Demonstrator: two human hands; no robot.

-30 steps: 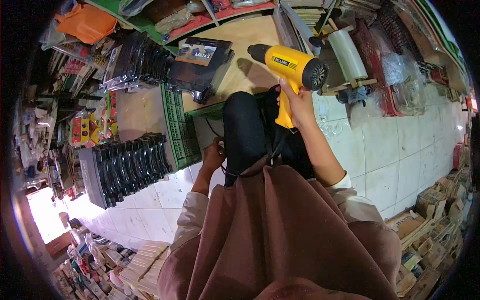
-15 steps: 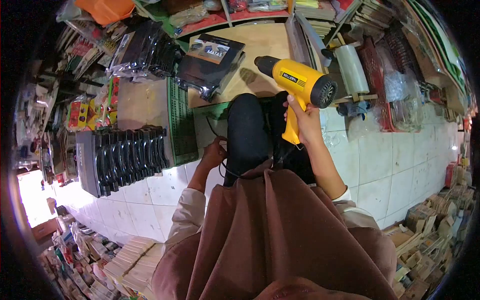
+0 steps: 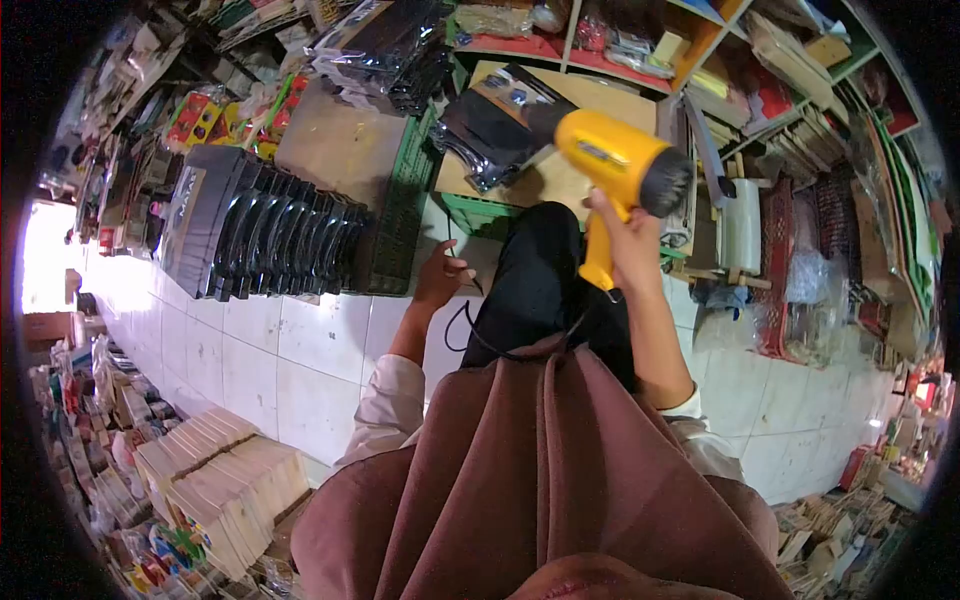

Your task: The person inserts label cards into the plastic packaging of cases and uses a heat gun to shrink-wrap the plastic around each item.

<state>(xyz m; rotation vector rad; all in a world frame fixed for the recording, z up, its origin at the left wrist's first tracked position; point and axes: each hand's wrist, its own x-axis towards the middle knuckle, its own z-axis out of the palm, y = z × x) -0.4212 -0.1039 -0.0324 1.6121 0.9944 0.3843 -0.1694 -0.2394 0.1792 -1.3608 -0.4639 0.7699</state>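
A yellow heat gun (image 3: 612, 160) with a black nozzle and black rear vent is in my right hand (image 3: 632, 245), its fingers wrapped round the handle. The nozzle points left, over the edge of a flat black plastic-wrapped package (image 3: 495, 125) with a picture label. That package lies on a wooden board (image 3: 620, 95) in front of my knees. My left hand (image 3: 443, 277) is beside my left knee, its fingers bent round a black power cord (image 3: 462, 315). The cord loops across my lap towards the gun.
A row of similar black packages (image 3: 280, 235) stands at the left by a green crate (image 3: 405, 200). More wrapped packages (image 3: 385, 50) are piled behind it. Shelves (image 3: 690, 60) line the back, and a clear plastic roll (image 3: 738, 225) stands right. Bundled wooden pieces (image 3: 225, 480) lie lower left.
The view has swung, so the surroundings sit further right and lower. The heat gun's nozzle now overlaps the package on the board. My left hand's fingers have spread slightly by the cord.
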